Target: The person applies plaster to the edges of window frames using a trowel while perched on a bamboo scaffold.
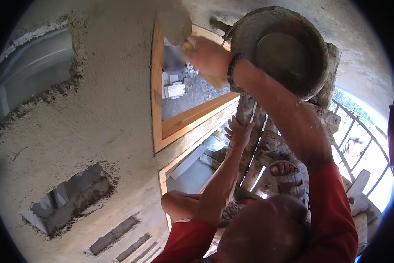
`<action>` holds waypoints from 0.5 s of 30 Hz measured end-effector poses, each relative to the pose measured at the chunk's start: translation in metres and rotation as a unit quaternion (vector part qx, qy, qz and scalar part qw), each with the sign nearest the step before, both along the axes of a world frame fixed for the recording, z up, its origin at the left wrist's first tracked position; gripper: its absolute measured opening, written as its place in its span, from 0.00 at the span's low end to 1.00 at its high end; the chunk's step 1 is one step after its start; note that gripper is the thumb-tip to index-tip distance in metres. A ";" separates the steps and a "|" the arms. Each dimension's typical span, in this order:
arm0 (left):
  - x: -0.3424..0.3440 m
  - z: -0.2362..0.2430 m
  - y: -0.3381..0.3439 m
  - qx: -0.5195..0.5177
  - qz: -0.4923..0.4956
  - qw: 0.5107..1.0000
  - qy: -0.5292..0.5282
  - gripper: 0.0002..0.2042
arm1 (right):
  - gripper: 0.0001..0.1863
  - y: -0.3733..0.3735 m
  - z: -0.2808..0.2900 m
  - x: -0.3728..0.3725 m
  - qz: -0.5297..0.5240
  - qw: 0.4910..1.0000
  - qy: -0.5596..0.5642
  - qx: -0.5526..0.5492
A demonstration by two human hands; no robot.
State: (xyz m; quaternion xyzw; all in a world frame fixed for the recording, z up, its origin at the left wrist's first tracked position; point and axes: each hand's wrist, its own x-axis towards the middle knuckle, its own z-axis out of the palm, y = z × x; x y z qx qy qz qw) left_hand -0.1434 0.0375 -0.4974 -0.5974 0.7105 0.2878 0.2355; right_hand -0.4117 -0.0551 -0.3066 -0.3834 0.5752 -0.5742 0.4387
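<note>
My right hand [210,57], a dark beaded band at its wrist, is closed round the pale yellowish handle of what looks like a trowel [175,26]. Motion smears the tool, and its grey blade lies against the plastered wall above the window's upper corner. Just right of this hand stands a round mortar-crusted basin [280,55] with a grey layer in its bottom. Lower down, my left hand [239,132] has its fingers spread on a rough wooden plank [248,116] beside the window; nothing shows in its grasp.
A wooden window frame [157,96] is set in the plastered wall [96,118], which has several rough-edged openings. Scaffold planks [267,153] with gaps between them bear a sandalled foot [283,168]. Metal railings [359,127] curve along the right side. Rubble [197,90] shows through the window.
</note>
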 end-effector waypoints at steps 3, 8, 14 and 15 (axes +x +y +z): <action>0.010 -0.002 -0.008 -0.004 0.007 1.000 -0.009 0.54 | 0.16 0.015 0.007 0.016 0.062 0.995 -0.063 0.037; 0.003 0.000 -0.005 0.008 0.012 1.000 -0.004 0.54 | 0.15 0.035 0.001 0.016 -0.032 0.995 -0.083 0.050; 0.002 0.005 -0.005 0.010 0.008 1.000 -0.008 0.55 | 0.14 0.008 0.000 0.000 -0.070 0.993 -0.090 0.036; 0.000 0.006 -0.004 0.014 0.008 1.000 -0.006 0.55 | 0.14 0.004 -0.004 0.000 -0.072 0.994 -0.080 0.028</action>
